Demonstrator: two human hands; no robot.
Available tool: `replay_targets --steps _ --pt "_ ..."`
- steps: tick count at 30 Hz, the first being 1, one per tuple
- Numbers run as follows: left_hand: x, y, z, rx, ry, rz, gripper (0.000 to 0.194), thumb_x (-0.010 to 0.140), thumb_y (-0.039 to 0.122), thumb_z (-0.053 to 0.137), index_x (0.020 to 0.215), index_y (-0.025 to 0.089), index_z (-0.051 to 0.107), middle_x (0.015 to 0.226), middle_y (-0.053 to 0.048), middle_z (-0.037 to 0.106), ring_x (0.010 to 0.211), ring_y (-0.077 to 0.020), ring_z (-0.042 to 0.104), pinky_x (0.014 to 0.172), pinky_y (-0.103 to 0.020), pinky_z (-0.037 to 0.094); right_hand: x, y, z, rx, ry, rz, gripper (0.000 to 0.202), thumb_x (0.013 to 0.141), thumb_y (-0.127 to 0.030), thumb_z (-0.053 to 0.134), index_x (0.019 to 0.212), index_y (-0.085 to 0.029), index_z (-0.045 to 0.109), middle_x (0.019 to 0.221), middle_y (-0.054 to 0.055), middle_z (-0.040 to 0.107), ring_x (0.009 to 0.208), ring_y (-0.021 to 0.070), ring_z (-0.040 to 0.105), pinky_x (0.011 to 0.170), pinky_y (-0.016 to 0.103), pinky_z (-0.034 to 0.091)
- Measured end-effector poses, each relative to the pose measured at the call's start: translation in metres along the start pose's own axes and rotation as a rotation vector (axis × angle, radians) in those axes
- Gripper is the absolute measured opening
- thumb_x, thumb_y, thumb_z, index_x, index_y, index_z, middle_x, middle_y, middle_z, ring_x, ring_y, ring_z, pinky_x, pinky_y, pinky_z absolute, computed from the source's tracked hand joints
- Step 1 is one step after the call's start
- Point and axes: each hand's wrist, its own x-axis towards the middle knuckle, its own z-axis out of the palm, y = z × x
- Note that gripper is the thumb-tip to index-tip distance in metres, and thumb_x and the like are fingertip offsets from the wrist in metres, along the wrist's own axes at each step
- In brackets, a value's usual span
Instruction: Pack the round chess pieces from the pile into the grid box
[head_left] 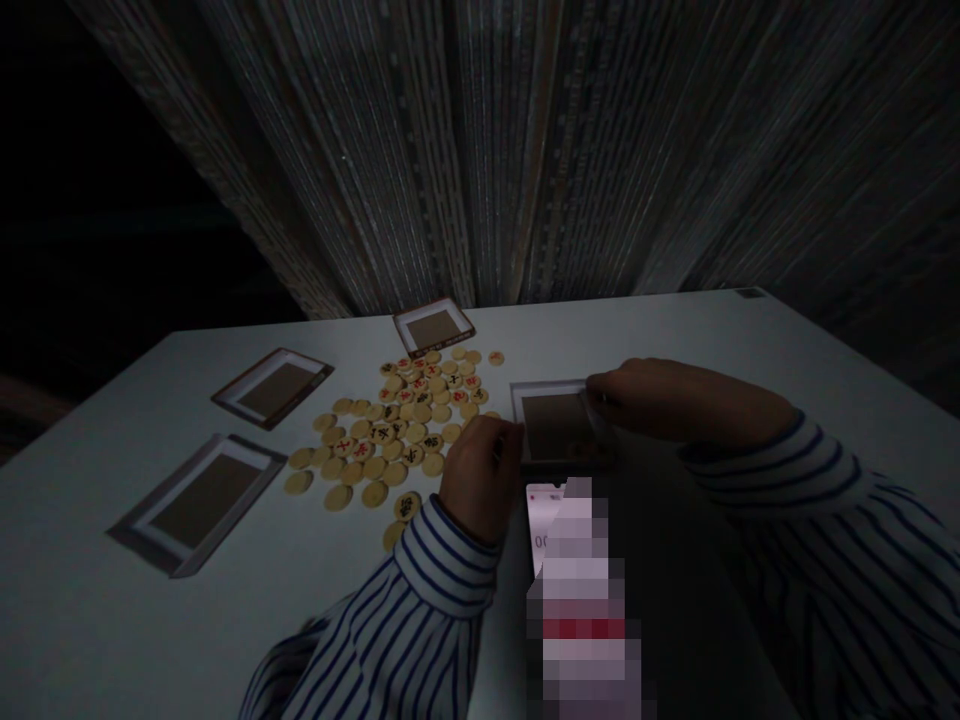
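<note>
A shallow box (559, 425) with a pale inner border and a brown middle stands between my hands. My left hand (484, 475) is closed at its left side, fingers curled in by the edge. At the far right corner, the bent fingers of my right hand (667, 400) pinch the rim. The fingertips of both hands are partly hidden in shadow. Many round wooden Chinese chess pieces (375, 467) lie in a loose heap left of my left hand, some showing red or black characters, others blank side up.
Three similar shallow boxes lie around the heap: one box (274, 388) to the left, a grey-edged box (196, 505) nearer me, and another box (435, 325) behind. A lit phone (544, 520), partly blurred out, is in front. A striped curtain (495, 150) hangs behind the white table (675, 325).
</note>
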Motion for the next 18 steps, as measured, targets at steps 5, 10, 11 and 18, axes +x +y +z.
replay_targets --steps 5,10,11,18 --pt "-0.0001 -0.0011 0.0008 -0.020 0.024 0.018 0.012 0.081 0.016 0.052 0.074 0.014 0.062 0.071 -0.004 0.062 0.066 -0.0137 0.056 0.061 -0.025 0.044 -0.0004 -0.0009 -0.0012 -0.003 0.008 -0.001 0.029 0.084 -0.028 0.037 0.085 -0.017 0.064 0.071 0.008 0.065 0.058 0.0166 0.057 0.049 0.027 0.034" --pt "-0.0003 -0.0011 0.0012 -0.038 0.043 0.007 0.007 0.076 0.011 0.055 0.075 0.015 0.061 0.070 -0.002 0.061 0.062 -0.0119 0.055 0.059 -0.024 0.044 -0.0014 -0.0020 -0.0026 0.002 0.019 -0.004 0.028 0.084 -0.029 0.038 0.083 -0.017 0.064 0.070 0.008 0.065 0.056 0.0158 0.056 0.049 0.027 0.033" --pt "-0.0004 -0.0011 0.0012 -0.039 0.047 0.006 0.008 0.075 0.010 0.055 0.074 0.015 0.061 0.070 -0.002 0.061 0.062 -0.0118 0.055 0.059 -0.023 0.044 -0.0015 -0.0018 -0.0025 0.001 0.024 -0.008 0.028 0.084 -0.028 0.038 0.082 -0.018 0.063 0.070 0.008 0.065 0.056 0.0157 0.056 0.049 0.027 0.033" --pt "-0.0008 -0.0019 0.0014 -0.054 0.052 -0.006 0.011 0.075 0.009 0.053 0.077 0.017 0.060 0.070 -0.002 0.063 0.064 -0.0122 0.057 0.059 -0.023 0.045 -0.0013 -0.0002 -0.0003 -0.010 0.051 -0.031 0.028 0.084 -0.029 0.037 0.081 -0.018 0.063 0.069 0.007 0.064 0.055 0.0150 0.055 0.049 0.027 0.033"
